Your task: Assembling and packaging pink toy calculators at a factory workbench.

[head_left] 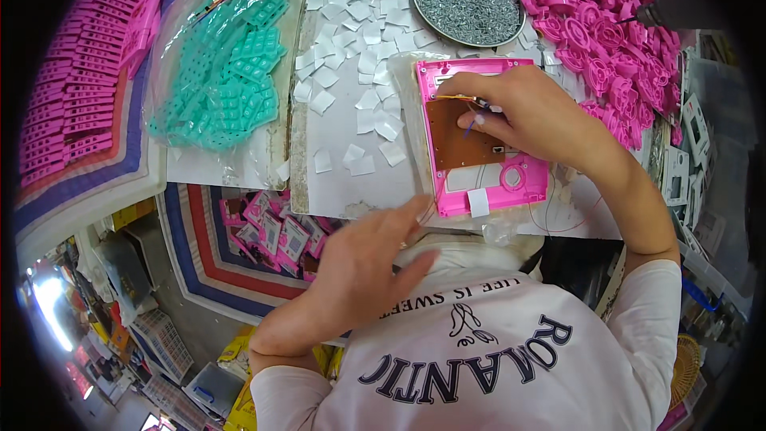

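Observation:
A pink plastic casing (441, 191) lies at the table's front edge, its inside facing up. In it sits a brown circuit board (459, 144), with a round pink grille piece (512, 177) and a white square (479, 202) nearer me. My right hand (527, 112) reaches over the board from the right, its fingers pinched around thin coloured wires (465, 99); the wire ends are partly hidden. My left hand (371, 251) hangs near the casing's lower left corner, slightly blurred, thumb and fingers apart with nothing seen between them.
White square pieces (367, 56) lie scattered left of the casing. Behind it stands a round dish of small screws (471, 1). Pink round parts (586, 24) pile up at right, below a dark tool tip (670, 12). A bag of teal keypads (227, 72) and stacked pink parts (80, 72) lie left.

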### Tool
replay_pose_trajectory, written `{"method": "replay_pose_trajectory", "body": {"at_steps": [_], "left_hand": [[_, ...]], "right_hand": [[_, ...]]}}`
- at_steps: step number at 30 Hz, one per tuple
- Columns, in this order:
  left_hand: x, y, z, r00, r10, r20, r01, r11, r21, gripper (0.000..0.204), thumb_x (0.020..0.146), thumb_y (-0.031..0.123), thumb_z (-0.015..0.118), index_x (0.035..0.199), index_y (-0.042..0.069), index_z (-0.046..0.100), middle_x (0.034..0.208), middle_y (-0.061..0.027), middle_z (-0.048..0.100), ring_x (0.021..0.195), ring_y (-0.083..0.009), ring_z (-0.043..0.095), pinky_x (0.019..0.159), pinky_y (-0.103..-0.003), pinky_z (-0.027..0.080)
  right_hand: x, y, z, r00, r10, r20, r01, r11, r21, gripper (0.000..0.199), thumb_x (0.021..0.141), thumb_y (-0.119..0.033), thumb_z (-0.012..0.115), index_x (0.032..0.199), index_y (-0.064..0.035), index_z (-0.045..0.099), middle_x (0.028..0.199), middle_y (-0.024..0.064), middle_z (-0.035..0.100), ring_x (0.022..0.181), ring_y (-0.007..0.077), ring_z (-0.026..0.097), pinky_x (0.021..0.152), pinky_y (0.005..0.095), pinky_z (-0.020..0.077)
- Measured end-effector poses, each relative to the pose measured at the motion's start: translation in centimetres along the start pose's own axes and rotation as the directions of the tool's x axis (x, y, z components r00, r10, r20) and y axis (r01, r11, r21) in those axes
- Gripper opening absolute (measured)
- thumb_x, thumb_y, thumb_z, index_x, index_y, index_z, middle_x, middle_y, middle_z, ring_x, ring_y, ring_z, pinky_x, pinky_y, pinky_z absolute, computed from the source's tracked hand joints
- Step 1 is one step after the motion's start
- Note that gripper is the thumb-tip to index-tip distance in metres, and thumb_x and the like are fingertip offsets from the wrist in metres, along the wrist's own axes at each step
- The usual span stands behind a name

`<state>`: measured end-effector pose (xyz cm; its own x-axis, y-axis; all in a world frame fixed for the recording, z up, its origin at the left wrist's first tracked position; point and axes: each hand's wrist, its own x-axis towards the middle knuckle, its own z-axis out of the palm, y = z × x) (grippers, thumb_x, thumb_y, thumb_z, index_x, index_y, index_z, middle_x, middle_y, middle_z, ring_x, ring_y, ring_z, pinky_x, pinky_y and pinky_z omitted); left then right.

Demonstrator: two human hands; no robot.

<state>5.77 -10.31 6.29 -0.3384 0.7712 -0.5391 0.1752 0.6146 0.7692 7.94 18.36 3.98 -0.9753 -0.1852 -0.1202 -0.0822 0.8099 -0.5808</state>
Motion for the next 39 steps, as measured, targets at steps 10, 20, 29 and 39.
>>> {"method": "replay_pose_trajectory", "body": {"at_steps": [10, 20, 29, 39], "left_hand": [[5.8, 0.1, -0.4, 0.742, 0.671, 0.008, -0.384, 0.415, 0.825, 0.072, 0.081, 0.053, 0.071, 0.124, -0.004, 0.065, 0.130, -0.0156, 0.063, 0.133, -0.0292, 0.054, 0.112, -0.054, 0.033], [6.5, 3.1, -3.1, 0.798, 0.557, 0.229, -0.514, 0.431, 0.742, 0.054, 0.082, 0.036, 0.076, 0.119, -0.003, 0.068, 0.121, -0.0165, 0.068, 0.116, -0.0301, 0.063, 0.097, -0.041, 0.047], [24.8, 5.2, -13.6, 0.663, 0.749, -0.006, -0.423, 0.380, 0.823, 0.012, 0.084, 0.020, 0.076, 0.089, 0.009, 0.072, 0.087, -0.0079, 0.067, 0.088, -0.0294, 0.066, 0.079, -0.045, 0.047], [28.0, 4.7, -12.4, 0.609, 0.792, -0.033, -0.150, 0.156, 0.976, 0.016, 0.090, 0.029, 0.069, 0.091, 0.013, 0.073, 0.095, -0.0049, 0.072, 0.095, -0.0258, 0.068, 0.086, -0.046, 0.042]], "right_hand": [[-2.7, -2.3, -0.6, 0.892, -0.133, -0.432, -0.030, 0.936, -0.352, 0.059, 0.078, -0.023, 0.081, 0.128, 0.0006, 0.060, 0.119, 0.0163, 0.065, 0.113, 0.0347, 0.061, 0.089, 0.0403, 0.0531], [-5.3, -4.3, 2.3, 0.992, -0.126, -0.020, 0.109, 0.915, -0.389, 0.065, 0.084, -0.039, 0.071, 0.129, 0.0076, 0.063, 0.140, 0.0214, 0.059, 0.137, 0.0346, 0.048, 0.114, 0.0522, 0.0353], [-5.5, -5.1, 3.0, 0.993, -0.112, -0.048, 0.081, 0.899, -0.431, 0.067, 0.080, -0.038, 0.076, 0.129, 0.0062, 0.062, 0.144, 0.0221, 0.055, 0.139, 0.0375, 0.044, 0.116, 0.0559, 0.0333], [-5.8, -3.1, 1.1, 0.952, -0.215, -0.218, 0.194, 0.974, -0.114, 0.058, 0.074, -0.021, 0.081, 0.124, 0.0003, 0.062, 0.131, 0.0184, 0.058, 0.128, 0.0371, 0.050, 0.104, 0.0507, 0.0437]]}}
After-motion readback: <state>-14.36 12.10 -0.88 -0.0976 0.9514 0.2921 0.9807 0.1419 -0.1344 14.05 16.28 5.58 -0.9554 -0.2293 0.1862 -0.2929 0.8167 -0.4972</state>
